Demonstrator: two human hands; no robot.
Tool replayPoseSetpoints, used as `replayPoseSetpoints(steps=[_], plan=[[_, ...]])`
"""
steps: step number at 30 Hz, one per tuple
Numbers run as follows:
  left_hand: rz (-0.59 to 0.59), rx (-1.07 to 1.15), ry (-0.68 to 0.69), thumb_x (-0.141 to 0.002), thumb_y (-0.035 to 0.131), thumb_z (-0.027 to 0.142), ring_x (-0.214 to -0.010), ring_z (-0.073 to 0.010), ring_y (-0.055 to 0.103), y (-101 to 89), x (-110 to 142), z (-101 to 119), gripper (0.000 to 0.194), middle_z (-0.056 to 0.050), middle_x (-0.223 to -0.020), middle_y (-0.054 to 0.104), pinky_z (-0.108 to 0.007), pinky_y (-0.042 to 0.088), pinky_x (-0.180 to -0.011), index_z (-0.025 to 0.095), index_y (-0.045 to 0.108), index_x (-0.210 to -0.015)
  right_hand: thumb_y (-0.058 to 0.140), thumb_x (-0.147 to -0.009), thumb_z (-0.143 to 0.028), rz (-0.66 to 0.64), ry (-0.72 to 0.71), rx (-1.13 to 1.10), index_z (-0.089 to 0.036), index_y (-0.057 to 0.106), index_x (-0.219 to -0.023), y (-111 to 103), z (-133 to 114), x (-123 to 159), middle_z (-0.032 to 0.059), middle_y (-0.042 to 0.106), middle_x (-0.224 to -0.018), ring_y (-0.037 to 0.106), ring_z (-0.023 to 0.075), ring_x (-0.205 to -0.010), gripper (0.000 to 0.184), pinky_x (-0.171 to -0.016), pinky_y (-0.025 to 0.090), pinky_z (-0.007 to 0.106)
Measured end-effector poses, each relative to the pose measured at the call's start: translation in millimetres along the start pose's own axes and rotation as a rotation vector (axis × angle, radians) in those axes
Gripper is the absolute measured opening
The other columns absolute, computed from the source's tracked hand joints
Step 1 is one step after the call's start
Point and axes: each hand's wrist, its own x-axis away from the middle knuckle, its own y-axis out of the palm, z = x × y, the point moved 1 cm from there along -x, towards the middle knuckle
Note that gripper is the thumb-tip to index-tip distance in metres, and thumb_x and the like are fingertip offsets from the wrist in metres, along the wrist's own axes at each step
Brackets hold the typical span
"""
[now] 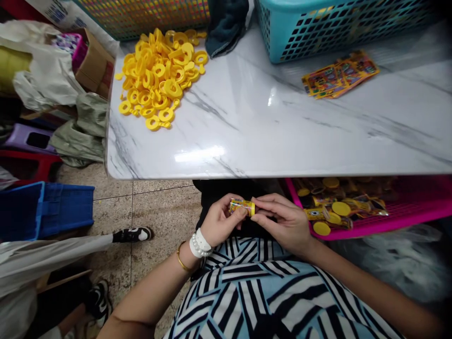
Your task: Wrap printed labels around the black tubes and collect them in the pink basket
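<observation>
A small tube (238,206) with a colourful printed label lies sideways in front of my body, just below the table's front edge. My left hand (225,220) is closed around its labelled body, thumb on top. At the right end sits a yellow cap (253,209), and the fingertips of my right hand (282,221) pinch it. Close by my right hand, a pink basket (348,231) holds several similar tubes (330,214) with yellow caps, partly under the table.
A pile of yellow plastic rings (158,77) lies on the white marbled table (247,136). Printed labels (341,75) lie near a turquoise basket (278,42); a dark cloth (228,26) is at the back. A blue crate (67,209) and another person's leg (70,256) are at left.
</observation>
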Motion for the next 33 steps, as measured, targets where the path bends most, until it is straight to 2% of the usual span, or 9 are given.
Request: replayPoseSetpoints(steps=[2, 5, 11, 13, 16, 21, 27, 30, 33], plan=[[0.019, -0.029, 0.044, -0.091, 0.065, 0.043, -0.067, -0.0114, 0.058, 0.6, 1.7, 4.6, 0.032, -0.004, -0.084, 0.063, -0.022, 0.048, -0.061, 0.015, 0.059, -0.106, 0.078, -0.078, -0.016, -0.003, 0.003, -0.002, -0.025, 0.079, -0.108, -0.1, -1.5, -0.9, 0.0061, 0.072, -0.095, 0.070, 0.0129, -0.077, 0.031, -0.060, 0.060, 0.020], [0.047, -0.211, 0.252, -0.086, 0.072, 0.039, -0.081, -0.0157, 0.062, -1.0, -1.2, 8.6, 0.031, -0.006, -0.093, 0.066, -0.027, 0.051, -0.074, 0.015, 0.063, -0.105, 0.080, -0.077, -0.021, 0.030, 0.118, -0.107, -0.025, 0.080, -0.103, 1.3, -0.4, -2.1, 0.0046, 0.072, -0.091, 0.070, 0.0120, -0.075, 0.026, -0.061, 0.060, 0.019], [-0.039, -0.388, 0.489, -0.088, 0.071, 0.034, -0.087, -0.0186, 0.064, -4.4, -15.4, 6.9, 0.030, -0.008, -0.097, 0.069, -0.031, 0.053, -0.079, 0.017, 0.065, -0.112, 0.087, -0.067, -0.036, 0.040, 0.423, -0.376, -0.020, 0.079, -0.093, 3.9, 7.1, -4.2, 0.0044, 0.077, -0.089, 0.074, 0.0161, -0.073, 0.031, -0.071, 0.065, 0.031], [-0.088, -0.321, 0.432, -0.086, 0.073, 0.034, -0.087, -0.0186, 0.065, -2.4, -17.2, 8.2, 0.040, -0.009, -0.099, 0.068, -0.031, 0.053, -0.079, 0.018, 0.062, -0.120, 0.087, -0.069, -0.038, 0.051, 0.502, -0.460, -0.019, 0.077, -0.095, 3.3, 9.2, -3.5, 0.0038, 0.078, -0.084, 0.074, 0.0159, -0.068, 0.033, -0.069, 0.066, 0.032], [-0.060, -0.039, 0.184, -0.085, 0.072, 0.043, -0.076, -0.0147, 0.063, 1.7, -17.2, 9.5, 0.057, -0.007, -0.093, 0.066, -0.027, 0.053, -0.069, 0.016, 0.051, -0.131, 0.085, -0.071, -0.037, 0.075, 0.531, -0.534, -0.018, 0.073, -0.096, 1.0, 11.7, -2.1, 0.0033, 0.078, -0.081, 0.074, 0.0152, -0.065, 0.033, -0.068, 0.066, 0.031], [-0.034, 0.268, -0.168, -0.082, 0.073, 0.050, -0.048, -0.0042, 0.048, 8.6, -18.9, 6.8, 0.045, 0.000, -0.072, 0.060, -0.017, 0.037, -0.045, 0.011, 0.059, -0.100, 0.084, -0.074, -0.033, -0.023, 0.484, -0.567, -0.022, 0.073, -0.104, -5.1, 16.8, -1.2, 0.0013, 0.074, -0.087, 0.074, 0.0140, -0.066, 0.034, -0.063, 0.066, 0.029], [-0.062, 0.476, -0.375, -0.075, 0.076, 0.056, -0.035, -0.0020, 0.040, 19.8, -19.5, 6.2, 0.048, 0.004, -0.058, 0.058, -0.014, 0.024, -0.035, 0.013, 0.056, -0.087, 0.081, -0.078, -0.023, 0.000, 0.253, -0.467, -0.026, 0.078, -0.088, -8.6, 21.4, 2.1, 0.0003, 0.063, -0.099, 0.072, 0.0122, -0.065, 0.011, -0.057, 0.067, 0.029], [-0.030, 0.522, -0.391, -0.072, 0.076, 0.061, -0.028, -0.0009, 0.031, 26.7, -18.7, 5.5, 0.052, 0.008, -0.049, 0.053, -0.015, 0.017, -0.031, 0.015, 0.053, -0.081, 0.078, -0.081, -0.025, 0.034, 0.205, -0.418, -0.026, 0.075, -0.086, -10.1, 19.1, 2.6, 0.0000, 0.062, -0.096, 0.068, 0.0100, -0.057, 0.005, -0.051, 0.065, 0.029], [0.036, 0.501, -0.377, -0.072, 0.076, 0.062, -0.025, -0.0010, 0.029, 32.6, -18.0, 5.3, 0.053, 0.009, -0.044, 0.049, -0.015, 0.014, -0.029, 0.016, 0.050, -0.077, 0.078, -0.081, -0.030, -0.008, 0.129, -0.222, -0.025, 0.077, -0.089, -17.2, 12.5, -0.7, 0.0042, 0.065, -0.097, 0.070, 0.0140, -0.071, 0.009, -0.060, 0.065, 0.028]])
